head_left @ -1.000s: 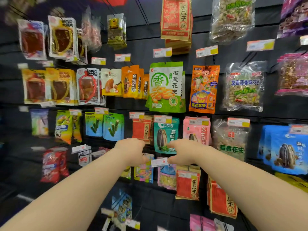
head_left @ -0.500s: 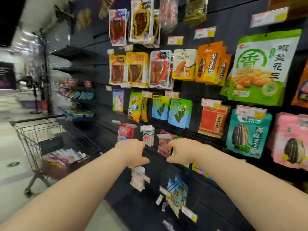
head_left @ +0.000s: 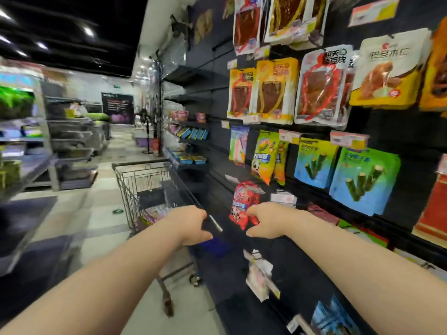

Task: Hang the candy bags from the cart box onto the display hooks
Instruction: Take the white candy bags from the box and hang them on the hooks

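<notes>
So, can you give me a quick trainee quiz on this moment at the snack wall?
1. True or false: the left hand grips a candy bag.
2. Where does the cart stand? A) on the aisle floor beside the display wall, ahead of the left hand; B) behind the person; C) on top of a shelf.
3. What colour is the hanging bag nearest the right hand?

Key: 1 false, its fingers are loosely curled and hold nothing; 2 A; 3 red.
</notes>
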`<state>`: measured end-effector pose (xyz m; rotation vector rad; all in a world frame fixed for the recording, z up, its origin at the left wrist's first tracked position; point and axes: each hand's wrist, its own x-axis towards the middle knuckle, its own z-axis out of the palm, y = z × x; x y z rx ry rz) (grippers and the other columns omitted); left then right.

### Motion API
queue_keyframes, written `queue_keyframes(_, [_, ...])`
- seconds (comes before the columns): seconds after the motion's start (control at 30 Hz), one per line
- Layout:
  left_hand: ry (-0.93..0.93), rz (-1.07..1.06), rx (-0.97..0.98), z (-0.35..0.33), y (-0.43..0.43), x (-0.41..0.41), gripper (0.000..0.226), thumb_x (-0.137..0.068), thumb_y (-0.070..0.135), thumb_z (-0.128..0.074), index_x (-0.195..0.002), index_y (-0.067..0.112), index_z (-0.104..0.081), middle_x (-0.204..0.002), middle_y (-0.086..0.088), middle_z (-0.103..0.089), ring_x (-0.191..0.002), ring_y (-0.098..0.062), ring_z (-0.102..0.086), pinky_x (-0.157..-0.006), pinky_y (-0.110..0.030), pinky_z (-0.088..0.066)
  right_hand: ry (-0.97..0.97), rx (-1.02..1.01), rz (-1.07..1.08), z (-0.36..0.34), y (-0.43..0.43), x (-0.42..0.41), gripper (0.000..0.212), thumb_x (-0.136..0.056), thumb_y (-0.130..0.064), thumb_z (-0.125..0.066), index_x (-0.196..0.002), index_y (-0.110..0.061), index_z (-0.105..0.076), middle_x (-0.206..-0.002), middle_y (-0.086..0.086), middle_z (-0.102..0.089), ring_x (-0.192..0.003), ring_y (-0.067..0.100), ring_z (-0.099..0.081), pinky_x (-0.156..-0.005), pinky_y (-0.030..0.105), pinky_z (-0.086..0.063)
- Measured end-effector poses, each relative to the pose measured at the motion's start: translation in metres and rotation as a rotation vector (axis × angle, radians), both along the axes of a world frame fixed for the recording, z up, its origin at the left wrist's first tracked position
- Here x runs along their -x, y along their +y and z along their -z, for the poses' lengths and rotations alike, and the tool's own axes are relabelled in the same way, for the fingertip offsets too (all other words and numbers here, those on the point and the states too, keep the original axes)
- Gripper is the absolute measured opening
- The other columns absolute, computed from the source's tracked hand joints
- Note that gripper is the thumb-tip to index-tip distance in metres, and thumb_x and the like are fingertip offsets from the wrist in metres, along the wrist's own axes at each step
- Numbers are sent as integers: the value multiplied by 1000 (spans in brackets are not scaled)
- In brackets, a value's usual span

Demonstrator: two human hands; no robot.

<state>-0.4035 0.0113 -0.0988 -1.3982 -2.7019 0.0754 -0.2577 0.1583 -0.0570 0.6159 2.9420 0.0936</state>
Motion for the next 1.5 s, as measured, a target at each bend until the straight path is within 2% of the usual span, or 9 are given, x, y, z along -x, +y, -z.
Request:
queue_keyframes(0.17, [-35,-84,5,15,2,45,53,-85,57,-55,-123,20,-57,-129,-8,-58,-119,-29,-55,-94,-37,-49,-23,26,-102,15,25,68,61,-90,-47,-53,-143,-21,-38,-146,1,-45,-132,25,-44,-106,38,-40])
queue_keyframes(0.33, [-97,-188,23,33,-31,101,47,-85,54,-55,-121,23,-60,-122,-4,-61,-112,-24,-58,-93,-38,-50,-53,71,-181,39,11,142,58,-88,-48,-54,-140,-24,-42,-141,1,-49,-126,23,-50,-100,36,-43])
queue_keyframes(0.5, [-75,-268,39,47,-65,176,53,-87,55,-54,-126,19,-55,-125,-6,-60,-117,-26,-56,-91,-37,-49,-43,94,-240,57,-21,220,54,-88,-47,-54,-137,-25,-45,-137,0,-52,-121,22,-52,-94,35,-46])
queue_keyframes(0.83, [-90,-193,52,60,-110,325,48,-87,53,-55,-123,23,-56,-120,-4,-60,-112,-25,-58,-87,-36,-50,-31,147,-140,83,-65,359,62,-88,-51,-54,-142,-24,-40,-142,2,-47,-126,23,-48,-98,33,-42])
queue_keyframes(0.97, [-99,-146,50,65,-107,366,46,-87,54,-55,-119,22,-58,-117,-3,-61,-109,-24,-59,-85,-35,-51,-51,161,-97,87,-67,393,57,-89,-49,-54,-138,-23,-43,-140,1,-49,-125,22,-49,-99,36,-44])
queue_keyframes(1.13, [-135,-89,34,77,-93,408,52,-87,55,-55,-129,25,-53,-119,-5,-61,-112,-26,-58,-88,-38,-51,-78,160,-83,92,-56,440,54,-90,-46,-54,-137,-21,-45,-139,2,-50,-125,22,-49,-97,34,-44])
queue_keyframes(1.2, [-148,-89,36,83,-89,426,52,-87,56,-55,-127,24,-54,-118,-4,-60,-112,-25,-58,-89,-37,-51,-92,155,-80,99,-48,463,60,-90,-48,-53,-141,-20,-41,-143,2,-46,-128,22,-46,-98,32,-41])
queue_keyframes(1.33, [-144,-119,70,90,-78,469,48,-87,54,-55,-121,20,-57,-116,-4,-60,-111,-25,-58,-87,-36,-49,-74,180,-89,111,-26,517,60,-87,-49,-55,-140,-22,-42,-140,1,-48,-123,21,-49,-88,28,-40])
queue_keyframes(1.5, [-127,-162,82,87,-44,544,52,-87,56,-54,-127,23,-54,-121,-4,-58,-113,-25,-57,-89,-37,-50,-84,213,-121,126,10,597,60,-88,-49,-54,-142,-25,-39,-146,0,-44,-127,22,-47,-90,31,-41])
